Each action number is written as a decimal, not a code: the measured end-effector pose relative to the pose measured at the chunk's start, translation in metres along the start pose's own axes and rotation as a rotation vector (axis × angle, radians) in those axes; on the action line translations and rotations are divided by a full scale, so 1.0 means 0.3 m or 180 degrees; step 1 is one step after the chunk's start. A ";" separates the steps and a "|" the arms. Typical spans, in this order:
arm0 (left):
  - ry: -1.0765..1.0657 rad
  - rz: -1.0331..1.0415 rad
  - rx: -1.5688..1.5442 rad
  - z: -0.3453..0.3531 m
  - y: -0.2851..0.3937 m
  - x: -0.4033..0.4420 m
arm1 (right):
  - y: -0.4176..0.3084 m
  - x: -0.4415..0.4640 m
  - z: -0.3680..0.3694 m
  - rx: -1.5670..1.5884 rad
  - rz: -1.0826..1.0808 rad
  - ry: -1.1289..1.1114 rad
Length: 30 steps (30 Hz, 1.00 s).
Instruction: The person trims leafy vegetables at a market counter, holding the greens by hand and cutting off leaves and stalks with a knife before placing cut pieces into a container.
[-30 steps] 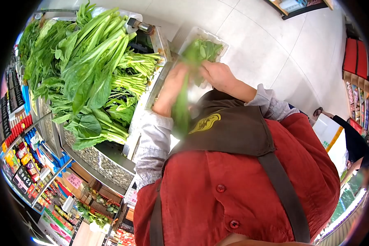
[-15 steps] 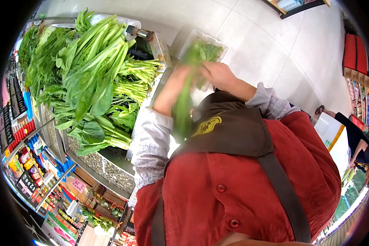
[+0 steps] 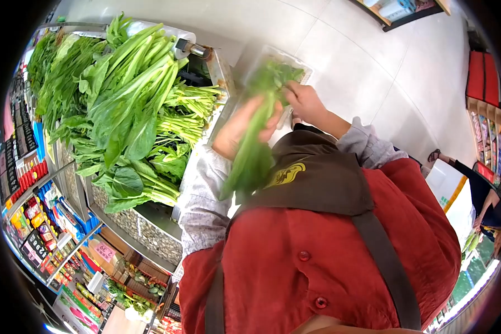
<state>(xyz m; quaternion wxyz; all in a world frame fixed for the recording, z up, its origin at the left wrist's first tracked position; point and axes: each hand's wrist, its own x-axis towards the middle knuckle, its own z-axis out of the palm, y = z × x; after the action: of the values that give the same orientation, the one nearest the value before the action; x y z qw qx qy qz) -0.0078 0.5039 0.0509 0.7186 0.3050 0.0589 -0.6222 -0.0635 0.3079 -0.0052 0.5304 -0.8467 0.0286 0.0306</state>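
A bunch of leafy greens (image 3: 250, 158) is in my left hand (image 3: 240, 125), its fingers wrapped round the stems. The leaves hang down towards my apron, and the upper end is blurred by motion. My right hand (image 3: 309, 104) is at the bunch's upper right side with its fingers pinched together at the leaves there. What is between those fingertips is too blurred to make out. Behind both hands a white basket (image 3: 307, 71) stands on the floor with loose green leaves (image 3: 288, 72) in it.
To my left a display stand (image 3: 158, 236) is heaped with long-stemmed greens (image 3: 133, 100). A roll of clear bags (image 3: 178, 42) sits at its far corner. Packaged goods fill shelves (image 3: 39, 222) at lower left. Another person (image 3: 481, 195) is at the far right, near a white box (image 3: 446, 183).
The bunch has swung, its lower leaves moving left and its upper end right. My left hand has turned and dropped slightly. My right hand has shifted a little to the right.
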 end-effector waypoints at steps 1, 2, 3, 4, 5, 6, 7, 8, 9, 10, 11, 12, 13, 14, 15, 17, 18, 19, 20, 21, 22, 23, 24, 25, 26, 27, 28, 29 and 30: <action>0.0441 -0.0005 0.0166 0.021 0.013 -0.026 | 0.016 -0.011 -0.014 -0.0061 0.0188 0.0080; 0.0556 0.0030 0.0344 0.039 0.028 -0.062 | 0.029 -0.016 -0.023 -0.0114 0.0354 0.0158; 0.0730 0.0054 0.0761 0.038 0.043 -0.089 | 0.041 -0.025 -0.023 -0.0084 0.0280 0.0134; 0.0912 0.0079 0.1182 0.045 0.063 -0.117 | 0.052 -0.038 -0.018 -0.0036 0.0378 0.0208; 0.1236 0.0040 0.1524 0.064 0.076 -0.154 | 0.061 -0.044 -0.013 0.0011 0.0470 0.0282; 0.1217 0.0179 0.2283 0.069 0.096 -0.201 | 0.071 -0.046 -0.005 0.0040 0.0387 0.0253; 0.1298 0.0395 0.2709 0.061 0.105 -0.245 | 0.075 -0.052 0.003 -0.0072 0.0578 0.0104; 0.1382 0.0598 0.3111 0.054 0.100 -0.292 | 0.078 -0.068 0.012 -0.0199 0.0782 -0.0062; 0.1526 0.0670 0.3422 0.103 0.117 -0.356 | 0.044 -0.083 0.001 -0.0181 0.0565 -0.0464; 0.1843 0.0744 0.3878 0.119 0.113 -0.416 | 0.002 -0.085 0.002 -0.0189 0.0522 -0.0522; 0.2190 0.0780 0.4320 0.135 0.109 -0.476 | -0.042 -0.089 0.011 -0.0383 -0.0001 -0.0861; 0.2435 0.0688 0.4486 0.179 0.115 -0.536 | -0.047 -0.094 0.035 -0.0465 -0.0216 -0.1085; 0.2773 0.0612 0.4733 0.161 0.090 -0.596 | -0.052 -0.099 0.060 -0.0532 -0.0438 -0.1303; 0.3122 0.0532 0.4975 0.144 0.064 -0.653 | -0.058 -0.105 0.084 -0.0583 -0.0661 -0.1515; 0.3278 0.0531 0.4708 0.155 0.037 -0.706 | -0.108 -0.097 0.113 -0.0791 -0.0666 -0.1951; 0.3426 0.0863 0.4358 0.095 -0.059 -0.809 | -0.115 -0.109 0.192 -0.0945 -0.0916 -0.2361; 0.3552 0.0825 0.4077 0.076 -0.102 -0.854 | -0.135 -0.110 0.219 -0.0961 -0.0961 -0.2432; 0.3698 0.0806 0.3956 0.047 -0.151 -0.897 | -0.168 -0.108 0.258 -0.0778 -0.1146 -0.2323; 0.3755 0.0832 0.3897 0.029 -0.200 -0.933 | -0.206 -0.106 0.300 -0.0593 -0.1324 -0.2209; 0.3915 0.0814 0.3751 0.029 -0.241 -0.961 | -0.256 -0.096 0.346 -0.0739 -0.0914 -0.2409; 0.4069 0.0800 0.3604 0.030 -0.278 -0.989 | -0.290 -0.090 0.398 -0.0770 -0.0956 -0.2456; 0.4120 0.0804 0.3514 0.035 -0.314 -1.010 | -0.322 -0.086 0.452 -0.0861 -0.1293 -0.2228; 0.4158 0.0948 0.3593 0.033 -0.350 -1.024 | -0.356 -0.085 0.506 -0.0941 -0.1634 -0.1987; 0.4234 0.0938 0.3548 0.039 -0.379 -1.037 | -0.395 -0.091 0.566 -0.1148 -0.1674 -0.1770; 0.4307 0.0928 0.3509 0.047 -0.403 -1.045 | -0.424 -0.088 0.623 -0.1168 -0.1725 -0.1792; 0.4366 0.1162 0.3506 0.055 -0.425 -1.047 | -0.444 -0.075 0.679 -0.1160 -0.1745 -0.1736; 0.4422 0.1171 0.3495 0.059 -0.443 -1.051 | -0.456 -0.060 0.731 -0.1153 -0.1767 -0.1676; 0.4461 0.1304 0.3568 0.052 -0.467 -1.053 | -0.452 -0.047 0.784 -0.1312 -0.2279 -0.1259; 0.4501 0.1436 0.3647 0.049 -0.479 -1.051 | -0.463 -0.032 0.815 -0.1326 -0.2334 -0.1268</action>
<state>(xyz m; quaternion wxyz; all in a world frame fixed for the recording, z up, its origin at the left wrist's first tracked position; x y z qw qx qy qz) -0.2148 0.7612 0.1567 0.3599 0.9241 0.1061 -0.0725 -0.0671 0.5886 0.0136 0.3200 -0.8671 -0.3817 0.0082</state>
